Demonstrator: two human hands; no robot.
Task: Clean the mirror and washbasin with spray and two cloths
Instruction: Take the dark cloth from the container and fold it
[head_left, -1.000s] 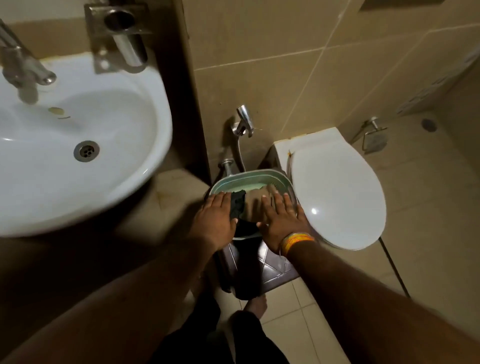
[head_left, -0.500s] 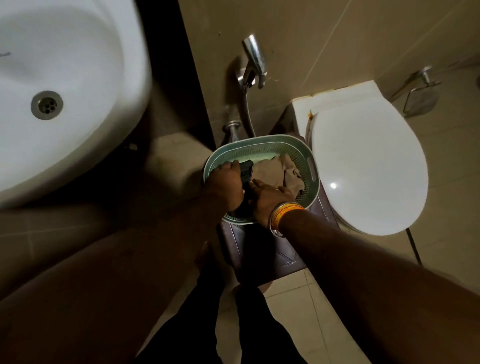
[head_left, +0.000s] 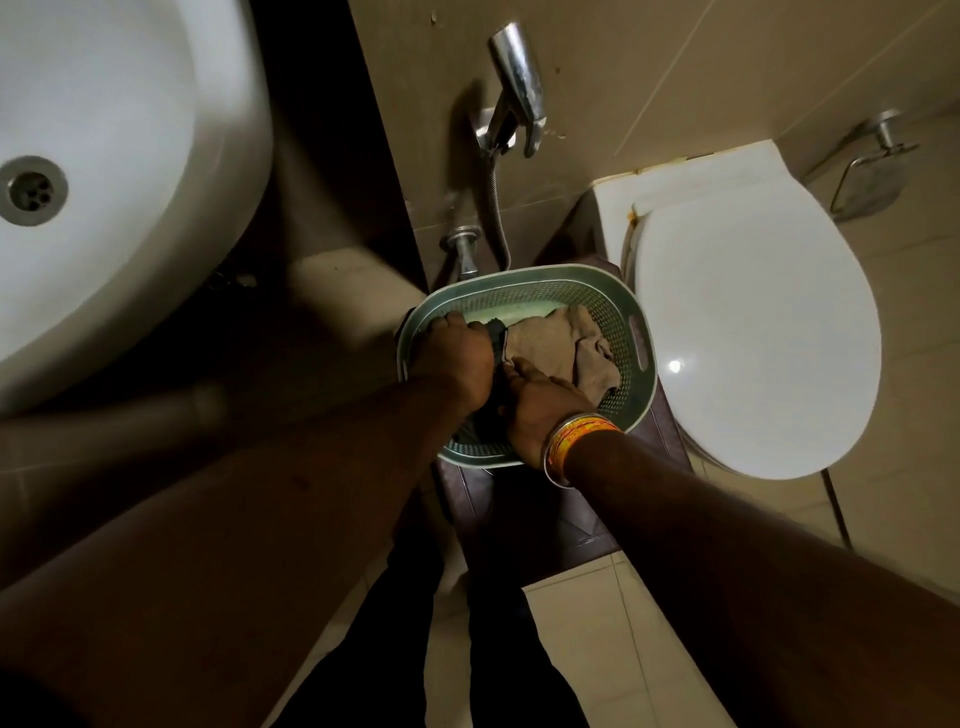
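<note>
The room was dim and warm-toned. A small glare spot sat on the toilet lid (head_left: 674, 366), and the washbasin (head_left: 130, 156) was the brightest surface. Both forearms and the floor beneath them lay in deep shadow. Wide-angle distortion bent the wall tiles near the edges.

Crumpled tan cloth (head_left: 563, 351) and dark cloth (head_left: 496, 338) lying touching inside the green perforated basket (head_left: 524, 291); white washbasin (head_left: 130, 171) at left.

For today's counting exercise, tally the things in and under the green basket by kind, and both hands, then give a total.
Cloths: 2, a dark cloth and a brown cloth
Baskets: 1, the green basket
Stools: 1, the brown stool underneath
Hands: 2, left hand and right hand
Total: 6
</note>
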